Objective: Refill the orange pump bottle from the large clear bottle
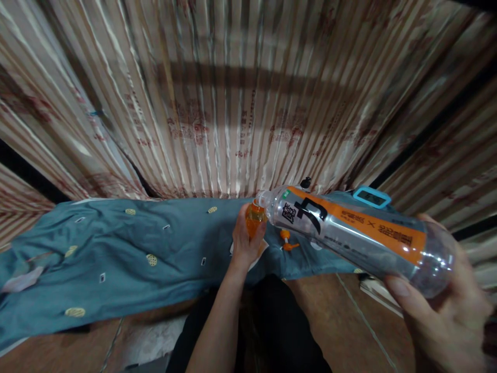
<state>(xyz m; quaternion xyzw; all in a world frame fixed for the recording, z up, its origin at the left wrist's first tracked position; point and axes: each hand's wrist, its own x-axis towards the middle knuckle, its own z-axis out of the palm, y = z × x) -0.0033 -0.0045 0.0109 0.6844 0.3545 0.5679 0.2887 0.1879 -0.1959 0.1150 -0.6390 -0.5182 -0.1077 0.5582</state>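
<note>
My right hand is wrapped round the base of a large clear plastic bottle with an orange and grey label. The bottle lies tilted in the air, its neck pointing left. Its mouth meets the opening of a small orange bottle, which my left hand grips upright around the sides. Whether liquid is flowing between them I cannot tell. An orange pump top lies on the cloth just right of my left hand.
A teal patterned cloth covers the long narrow surface before me. A light blue framed device and a black-topped item, partly hidden by the large bottle, stand at the back right. Pleated curtain-like sheets rise behind. Tiled floor shows below.
</note>
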